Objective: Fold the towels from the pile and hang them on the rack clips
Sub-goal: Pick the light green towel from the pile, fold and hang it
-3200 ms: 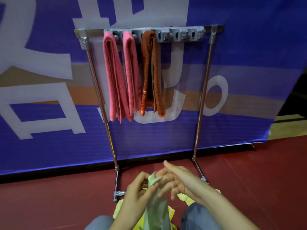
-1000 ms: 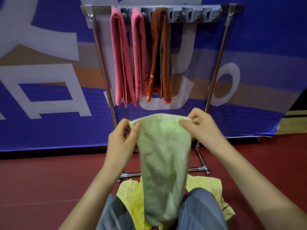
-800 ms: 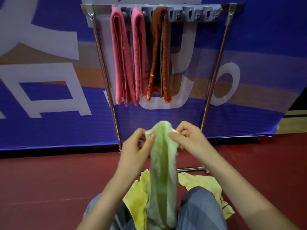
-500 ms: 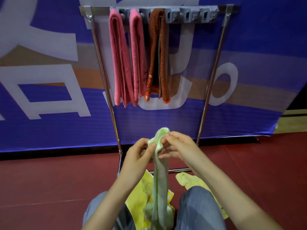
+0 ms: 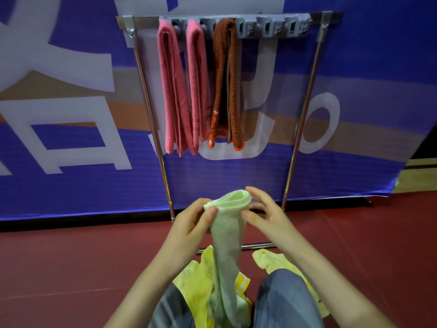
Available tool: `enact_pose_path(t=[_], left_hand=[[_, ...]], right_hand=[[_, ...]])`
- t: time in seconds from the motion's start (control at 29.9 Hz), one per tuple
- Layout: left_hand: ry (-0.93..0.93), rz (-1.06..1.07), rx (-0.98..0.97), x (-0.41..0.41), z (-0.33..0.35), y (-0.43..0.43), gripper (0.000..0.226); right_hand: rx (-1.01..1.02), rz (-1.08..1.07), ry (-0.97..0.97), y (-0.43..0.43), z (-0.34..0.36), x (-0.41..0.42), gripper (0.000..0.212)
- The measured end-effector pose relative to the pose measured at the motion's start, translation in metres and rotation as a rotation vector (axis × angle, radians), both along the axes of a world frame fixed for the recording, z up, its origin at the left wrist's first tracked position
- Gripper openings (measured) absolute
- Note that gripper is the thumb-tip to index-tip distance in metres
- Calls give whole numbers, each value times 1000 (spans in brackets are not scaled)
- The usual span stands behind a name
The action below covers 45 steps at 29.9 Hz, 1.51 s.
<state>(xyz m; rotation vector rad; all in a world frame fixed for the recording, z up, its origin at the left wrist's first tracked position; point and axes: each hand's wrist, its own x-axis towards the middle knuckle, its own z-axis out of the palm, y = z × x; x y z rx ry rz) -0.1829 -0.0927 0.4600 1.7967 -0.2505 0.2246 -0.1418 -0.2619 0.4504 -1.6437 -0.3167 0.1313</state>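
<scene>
A pale green towel [image 5: 227,247] hangs folded into a narrow strip in front of me, its top end looped over. My left hand [image 5: 189,223] pinches that top end between thumb and fingers. My right hand [image 5: 264,214] sits at the towel's right side, its thumb touching the fold and its fingers spread. Ahead stands the metal rack [image 5: 305,110] with a grey clip strip [image 5: 272,27]. Two pink towels [image 5: 170,91] [image 5: 197,88] and a brown towel [image 5: 224,84] hang from its left clips. The clips to the right hold nothing.
Yellow towels [image 5: 198,287] lie on the red floor [image 5: 71,268] between my knees [image 5: 283,301], with another yellow piece [image 5: 272,259] to the right. A blue banner [image 5: 71,174] stands right behind the rack. The rack's foot bar [image 5: 257,245] lies on the floor under my hands.
The green towel went from spread wide between both hands to a narrow folded strip. My right hand has eased off the top and opened its fingers; the left still pinches it.
</scene>
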Motion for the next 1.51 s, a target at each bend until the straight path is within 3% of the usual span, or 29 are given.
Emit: enact_pose_path(t=[0.13, 0.23, 0.37, 0.47, 0.67, 0.77, 0.97, 1.07, 1.21, 1.37, 1.51], left_hand=[[5, 11, -5, 1, 1, 9, 34], [90, 12, -27, 4, 5, 16, 30], [175, 3, 327, 18, 25, 14, 49], [158, -49, 532, 25, 41, 10, 36], [171, -116, 562, 27, 46, 9, 33], [148, -112, 562, 30, 45, 7, 18], [40, -133, 536, 27, 54, 5, 18], [-75, -45, 521, 29, 70, 4, 18], [-183, 127, 427, 38, 97, 21, 23], [-313, 339, 479, 46, 124, 49, 29], [-320, 447, 515, 48, 129, 67, 18]], right_hand=[[19, 91, 16, -1, 4, 2, 16], [41, 91, 1, 3, 5, 2, 18], [-15, 152, 4, 14, 5, 1, 19], [-17, 171, -11, 18, 5, 2, 15], [-12, 193, -9, 17, 6, 4, 14], [-7, 199, 3, 16, 4, 4, 28], [90, 209, 7, 16, 4, 8, 10], [148, 230, 81, 13, -9, 8, 4], [-2, 308, 225, 2, -49, 6, 24], [-160, 326, 335, -10, -94, 13, 19], [-189, 288, 335, -13, -111, 19, 6]])
